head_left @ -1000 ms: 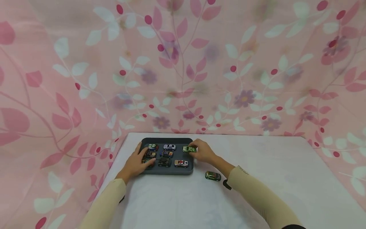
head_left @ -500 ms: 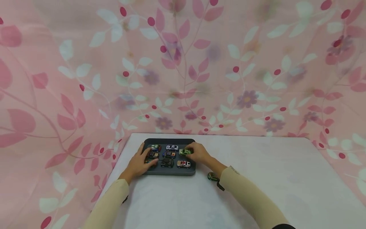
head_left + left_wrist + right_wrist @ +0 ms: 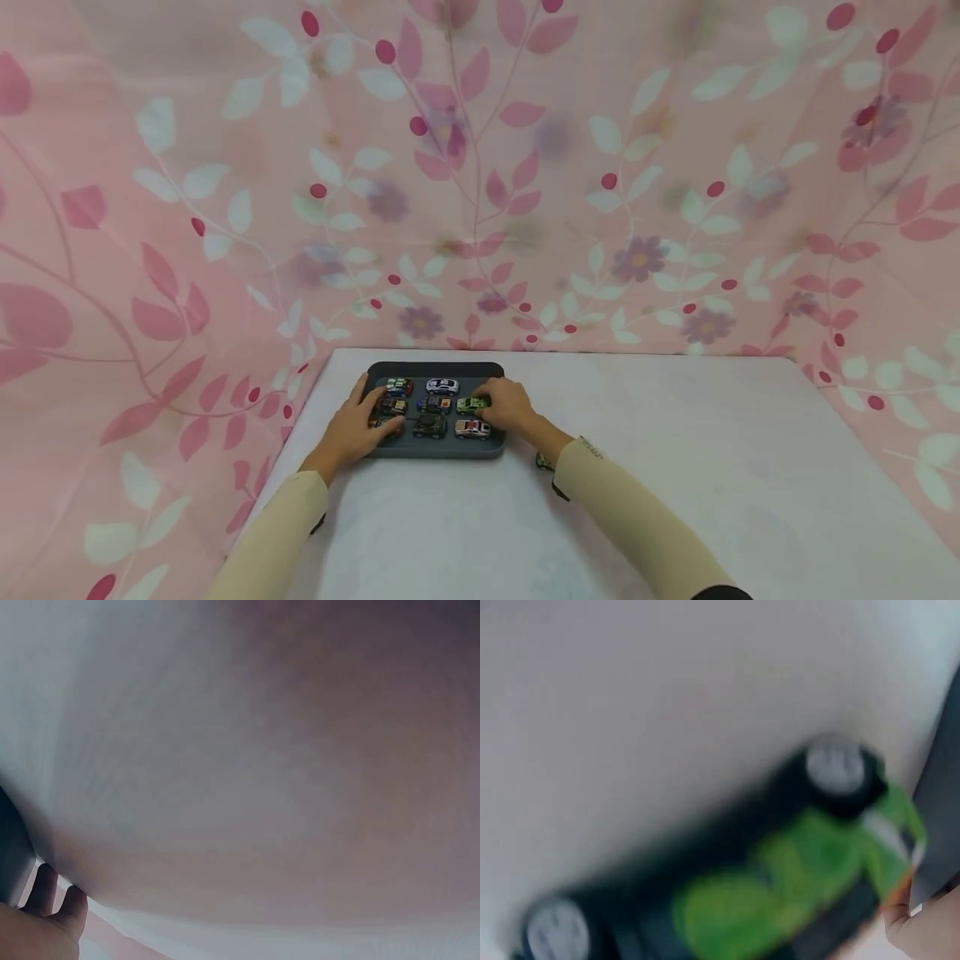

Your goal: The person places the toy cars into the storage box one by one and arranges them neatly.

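In the head view, my right hand (image 3: pixel 510 405) pinches the right end of a lime-green toy car (image 3: pixel 471 406), low over the right side of a dark grey tray (image 3: pixel 438 453). My left hand (image 3: pixel 348 427) lies along the tray's left side, fingers reaching over the rim and thumb stretched inward across an orange-marked toy car (image 3: pixel 386 428). Between the hands sit a white toy car (image 3: pixel 442 386), a blue-and-orange one (image 3: pixel 434 404), a dark military-looking vehicle (image 3: pixel 430 426) and a white-and-red car (image 3: pixel 472 429).
On the white table (image 3: pixel 675 467), another green toy car (image 3: pixel 543 462) stands outside the tray, partly hidden by my right sleeve. It looms large and blurred as a green car (image 3: pixel 802 877) in the right wrist view. A pink floral cloth (image 3: pixel 525 208) hangs behind.
My right hand has carried the lime-green car from the tray's upper right down and left, to above the white-and-red car. My left hand keeps its place on the tray.
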`<state>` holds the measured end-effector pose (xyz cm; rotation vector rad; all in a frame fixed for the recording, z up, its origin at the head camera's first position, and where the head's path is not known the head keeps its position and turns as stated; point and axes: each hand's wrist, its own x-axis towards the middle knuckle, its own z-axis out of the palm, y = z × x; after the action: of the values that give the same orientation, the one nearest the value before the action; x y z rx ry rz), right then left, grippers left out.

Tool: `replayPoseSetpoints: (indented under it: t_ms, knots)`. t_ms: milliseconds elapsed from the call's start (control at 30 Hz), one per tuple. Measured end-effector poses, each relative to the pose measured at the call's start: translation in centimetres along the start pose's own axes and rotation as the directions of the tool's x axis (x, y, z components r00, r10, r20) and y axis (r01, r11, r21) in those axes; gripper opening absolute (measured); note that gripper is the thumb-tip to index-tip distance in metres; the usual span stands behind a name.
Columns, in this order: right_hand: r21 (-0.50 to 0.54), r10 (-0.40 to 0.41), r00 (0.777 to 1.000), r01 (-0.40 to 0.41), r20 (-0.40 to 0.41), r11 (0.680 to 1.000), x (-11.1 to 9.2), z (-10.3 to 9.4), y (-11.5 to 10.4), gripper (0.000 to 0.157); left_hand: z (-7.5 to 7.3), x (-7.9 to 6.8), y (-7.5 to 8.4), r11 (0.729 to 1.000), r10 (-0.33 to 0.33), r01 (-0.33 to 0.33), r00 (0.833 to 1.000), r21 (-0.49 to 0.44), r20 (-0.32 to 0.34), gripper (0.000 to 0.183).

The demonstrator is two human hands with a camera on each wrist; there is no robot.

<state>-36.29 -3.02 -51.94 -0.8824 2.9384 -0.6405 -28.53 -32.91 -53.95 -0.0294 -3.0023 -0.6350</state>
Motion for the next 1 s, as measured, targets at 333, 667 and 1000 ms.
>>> replayPoseSetpoints:
  t_ms: [333, 667, 1000]
  knots:
    - [0.048, 0.037, 0.999, -0.037, 0.002, 0.998, 0.2, 0.9, 0.2, 0.029, 0.1, 0.1, 0.0, 1.000, 0.015, -0.014, 1.000, 0.009, -0.007, 0.084]
    - [-0.011, 0.006, 1.000, -0.006, -0.031, 1.000, 0.0, 0.9, -0.1, 0.028, 0.2, 0.2, -0.3, 1.000, 0.012, -0.012, 1.000, 0.019, -0.008, 0.084]
    - [0.040, -0.019, 0.999, 0.021, -0.043, 0.999, -0.7, -0.1, 0.1, 0.040, 0.2, 0.1, -0.2, 1.000, 0.012, -0.012, 1.000, -0.001, -0.003, 0.082]
